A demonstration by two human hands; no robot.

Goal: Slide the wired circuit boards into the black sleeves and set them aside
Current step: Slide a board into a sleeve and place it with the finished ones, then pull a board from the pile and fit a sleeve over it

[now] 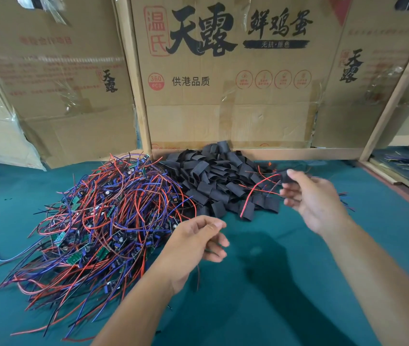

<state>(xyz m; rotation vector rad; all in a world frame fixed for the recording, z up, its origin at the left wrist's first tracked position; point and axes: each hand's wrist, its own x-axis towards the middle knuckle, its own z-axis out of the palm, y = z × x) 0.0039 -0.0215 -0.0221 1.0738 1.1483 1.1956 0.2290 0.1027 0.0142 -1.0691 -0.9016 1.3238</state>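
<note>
A tangled heap of wired circuit boards (pixel 103 221), small green boards with red, blue and black leads, lies on the left of the green table (pixel 261 283). Behind and to its right sits a pile of black sleeves (pixel 218 178). My right hand (pixel 315 201) is raised right of that pile. It pinches a black sleeved board (pixel 286 178) between thumb and fingers, and its red wires (pixel 256 188) trail left over the sleeves. My left hand (pixel 196 243) hovers at the heap's right edge with curled fingers, and a thin dark wire (pixel 198 275) hangs down from it.
Cardboard box walls (pixel 223 71) with printed characters stand right behind the piles. A wooden frame (pixel 395 96) closes off the right side, with loose wires (pixel 408 161) beyond it. A few wire ends (pixel 345 196) lie right of my right hand.
</note>
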